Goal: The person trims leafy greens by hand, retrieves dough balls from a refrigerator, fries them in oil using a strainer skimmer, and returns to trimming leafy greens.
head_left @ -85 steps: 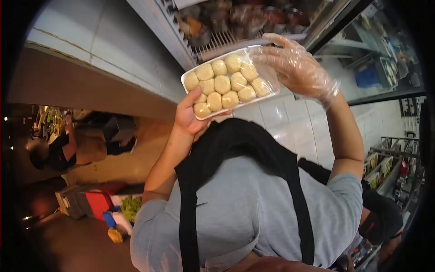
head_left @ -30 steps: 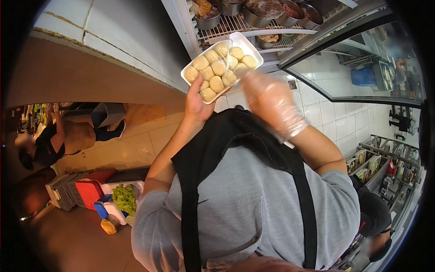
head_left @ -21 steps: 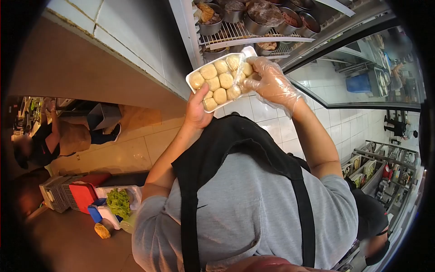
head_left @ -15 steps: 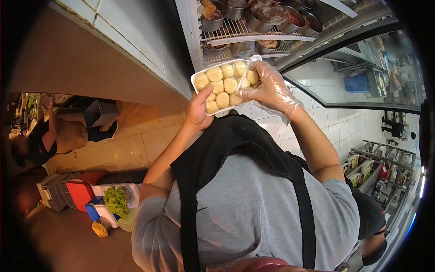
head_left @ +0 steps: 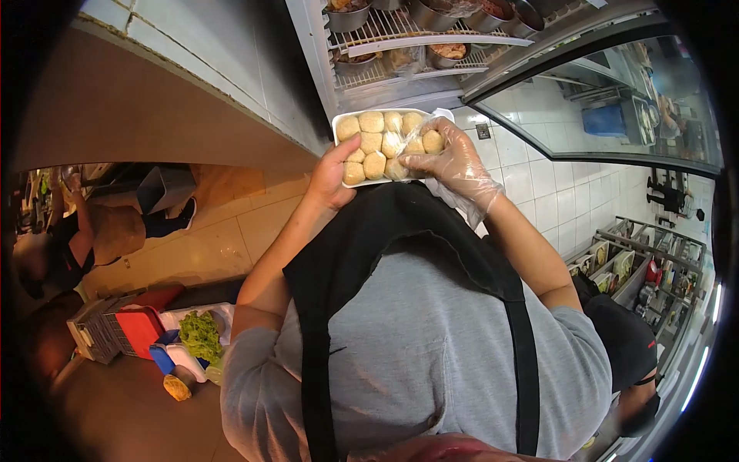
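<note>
A white foam tray [head_left: 366, 184] of round, crumb-coated balls [head_left: 372, 143] is held in front of my chest, between my two hands. My left hand [head_left: 332, 174] is bare and grips the tray's left end, its thumb over the near left balls and its other fingers hidden underneath. A clear plastic glove covers my right hand [head_left: 456, 160], which is closed at the tray's right end, thumb and fingers around the end balls. Clear film [head_left: 394, 144] shines over the balls beside it. Whether the fingers pinch film or a ball, I cannot tell.
Beyond the tray, an upright fridge has wire shelves [head_left: 392, 27] with metal containers [head_left: 449, 52]. Its glass door [head_left: 585, 100] stands open on the right. A tiled counter [head_left: 208, 61] is at left. Lettuce [head_left: 200, 336] and crates lie lower left. Other people work on both sides.
The tray and both hands sit slightly lower in view and the tray looks more level. My right hand has shifted a little at the film-covered end, exposing the end ball more clearly.
</note>
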### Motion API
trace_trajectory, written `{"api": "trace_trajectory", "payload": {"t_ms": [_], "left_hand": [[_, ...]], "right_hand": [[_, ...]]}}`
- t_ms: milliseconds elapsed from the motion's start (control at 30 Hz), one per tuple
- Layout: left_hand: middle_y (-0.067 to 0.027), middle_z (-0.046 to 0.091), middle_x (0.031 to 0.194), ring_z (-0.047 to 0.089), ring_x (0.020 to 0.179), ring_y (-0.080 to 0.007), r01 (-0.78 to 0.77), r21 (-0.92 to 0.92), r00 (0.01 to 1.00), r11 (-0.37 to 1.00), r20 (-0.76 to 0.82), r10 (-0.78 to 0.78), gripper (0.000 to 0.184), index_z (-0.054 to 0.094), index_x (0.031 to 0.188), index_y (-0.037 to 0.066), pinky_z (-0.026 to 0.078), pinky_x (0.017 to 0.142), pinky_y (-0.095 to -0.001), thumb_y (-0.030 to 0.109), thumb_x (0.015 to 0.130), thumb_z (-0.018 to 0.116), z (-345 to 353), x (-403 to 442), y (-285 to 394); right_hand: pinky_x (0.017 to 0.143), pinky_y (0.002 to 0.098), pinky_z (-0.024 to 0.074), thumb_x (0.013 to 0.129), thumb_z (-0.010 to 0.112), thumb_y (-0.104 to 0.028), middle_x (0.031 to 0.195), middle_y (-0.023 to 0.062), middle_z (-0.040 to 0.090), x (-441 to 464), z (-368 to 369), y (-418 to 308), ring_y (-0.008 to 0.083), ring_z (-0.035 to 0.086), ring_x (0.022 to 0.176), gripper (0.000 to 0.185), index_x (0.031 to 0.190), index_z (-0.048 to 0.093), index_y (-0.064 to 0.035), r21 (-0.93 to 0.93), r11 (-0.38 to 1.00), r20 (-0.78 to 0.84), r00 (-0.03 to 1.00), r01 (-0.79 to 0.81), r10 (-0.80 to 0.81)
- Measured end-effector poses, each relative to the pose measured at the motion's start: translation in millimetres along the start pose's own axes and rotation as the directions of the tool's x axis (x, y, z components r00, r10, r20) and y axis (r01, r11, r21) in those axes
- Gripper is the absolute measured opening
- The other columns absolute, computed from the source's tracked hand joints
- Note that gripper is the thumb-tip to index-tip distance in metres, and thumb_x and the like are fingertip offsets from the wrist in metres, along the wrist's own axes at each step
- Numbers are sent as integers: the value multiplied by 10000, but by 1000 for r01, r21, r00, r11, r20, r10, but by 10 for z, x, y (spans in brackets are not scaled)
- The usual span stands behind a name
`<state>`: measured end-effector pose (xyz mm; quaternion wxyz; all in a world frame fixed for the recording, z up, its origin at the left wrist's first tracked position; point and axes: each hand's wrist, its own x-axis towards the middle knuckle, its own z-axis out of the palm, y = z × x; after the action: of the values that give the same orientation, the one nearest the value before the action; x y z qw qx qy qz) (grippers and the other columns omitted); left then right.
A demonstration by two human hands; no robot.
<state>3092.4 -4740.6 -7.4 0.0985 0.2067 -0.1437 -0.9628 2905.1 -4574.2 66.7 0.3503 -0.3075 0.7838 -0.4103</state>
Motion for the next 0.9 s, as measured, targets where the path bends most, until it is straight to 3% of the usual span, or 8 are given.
{"api": "trace_trajectory", "payload": {"t_ms": [100, 167, 367, 467, 567, 800, 867, 900], "left_hand": [[-196, 674, 1449, 690, 1312, -334, 7, 20, 1000, 1000, 13, -7, 478, 521, 1530, -21, 546, 1154, -494, 209, 1116, 581, -45, 43, -17], [-201, 667, 1455, 685, 1319, -338, 34, -9, 999, 999, 25, -34, 478, 517, 1531, -25, 545, 1155, -497, 200, 1114, 580, -84, 60, -8], [-212, 651, 1472, 675, 1332, -350, 71, -3, 997, 997, 15, -71, 481, 505, 1538, -31, 536, 1166, -508, 177, 1111, 578, -136, 79, 15], [-212, 651, 1472, 675, 1331, -352, 83, 12, 996, 996, 14, -83, 483, 505, 1540, -29, 534, 1169, -509, 177, 1110, 580, -152, 106, 20], [-209, 652, 1473, 675, 1332, -353, 91, 12, 996, 996, 14, -91, 486, 504, 1541, -25, 534, 1168, -507, 177, 1106, 586, -166, 107, 38], [-195, 659, 1465, 676, 1325, -340, 54, 22, 999, 998, -1, -54, 500, 508, 1543, -11, 532, 1167, -489, 166, 1088, 611, -160, 71, 21], [-196, 660, 1463, 678, 1322, -338, 45, 40, 999, 998, -17, -45, 498, 513, 1539, -17, 530, 1168, -485, 166, 1087, 614, -144, 57, 37], [-196, 661, 1460, 679, 1320, -335, 38, 57, 999, 998, -31, -36, 496, 518, 1534, -22, 528, 1170, -481, 165, 1086, 616, -136, 54, 38]], "right_hand": [[957, 369, 591, 782, 987, -183, 1102, 134, 765, -82, -80, -34, 187, 712, 1049, 566, 1214, 667, -6, 66, 997, 44, 998, 40, -43], [990, 356, 581, 804, 961, -141, 1141, 120, 765, -155, -149, -165, 176, 707, 1075, 523, 1216, 665, -15, 216, 965, 194, 975, -147, 106], [1062, 326, 530, 843, 918, -28, 1234, 50, 692, -234, -84, -42, 143, 633, 1183, 496, 1244, 629, -72, 213, 977, 219, 974, 10, -57], [1087, 321, 506, 821, 933, -47, 1252, 33, 677, -219, -140, 16, 143, 611, 1202, 564, 1293, 627, -84, 92, 994, 231, 970, 59, -78], [1093, 320, 500, 816, 924, -48, 1231, 23, 680, -219, -135, 38, 150, 614, 1188, 562, 1304, 647, -88, 169, 982, 225, 967, 80, -118], [1035, 328, 554, 823, 889, -17, 1213, 47, 691, -254, -211, -16, 169, 667, 1123, 498, 1281, 701, -65, 131, 991, 135, 991, -24, 6], [919, 307, 611, 841, 881, -61, 1094, 65, 731, -250, -281, 35, 142, 708, 1033, 447, 1259, 722, -50, 483, 848, 155, 974, -220, 164], [868, 320, 645, 848, 861, -27, 1138, 104, 745, -233, -308, 69, 164, 738, 1014, 439, 1262, 717, -48, 565, 800, 122, 979, -204, 164]]}}
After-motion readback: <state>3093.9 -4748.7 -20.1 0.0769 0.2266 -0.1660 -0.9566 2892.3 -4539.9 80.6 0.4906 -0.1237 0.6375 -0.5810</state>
